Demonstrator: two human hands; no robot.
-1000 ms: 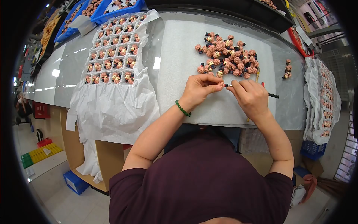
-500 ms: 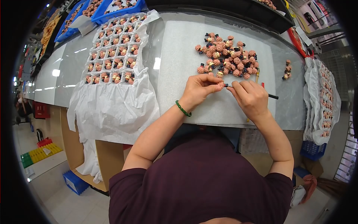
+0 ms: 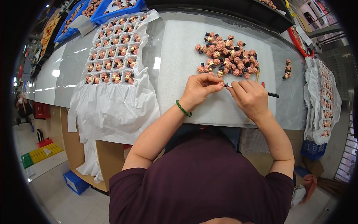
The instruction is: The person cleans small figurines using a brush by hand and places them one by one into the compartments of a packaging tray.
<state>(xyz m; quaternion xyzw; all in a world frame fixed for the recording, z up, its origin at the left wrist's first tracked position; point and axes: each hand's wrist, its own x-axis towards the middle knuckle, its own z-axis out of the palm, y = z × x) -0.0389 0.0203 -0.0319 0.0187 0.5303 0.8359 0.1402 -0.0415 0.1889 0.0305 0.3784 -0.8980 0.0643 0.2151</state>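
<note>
My left hand (image 3: pixel 203 89) pinches a small pink, curly-headed figurine (image 3: pixel 221 85) between thumb and fingertips, over the white sheet (image 3: pixel 179 74). A dark part of the figurine points toward my right hand (image 3: pixel 250 95). Those fingers are closed round a slim black-handled tool (image 3: pixel 273 95), its handle jutting out to the right and its thin tip meeting or nearly meeting the figurine; whether it is a brush I cannot tell. Just beyond both hands lies a heap of similar figurines (image 3: pixel 233 56), pink with black parts and some pale faces.
To the left, a compartment tray (image 3: pixel 112 52) of figurines sits on crumpled white paper (image 3: pixel 112 108). A few figurines (image 3: pixel 287 70) lie at the right, near another filled tray (image 3: pixel 324 97). Blue bins (image 3: pixel 115 11) and a black tray (image 3: pixel 223 11) line the back.
The black-handled tool has shifted very slightly in my right hand. My left hand and the figurine stay in the same place.
</note>
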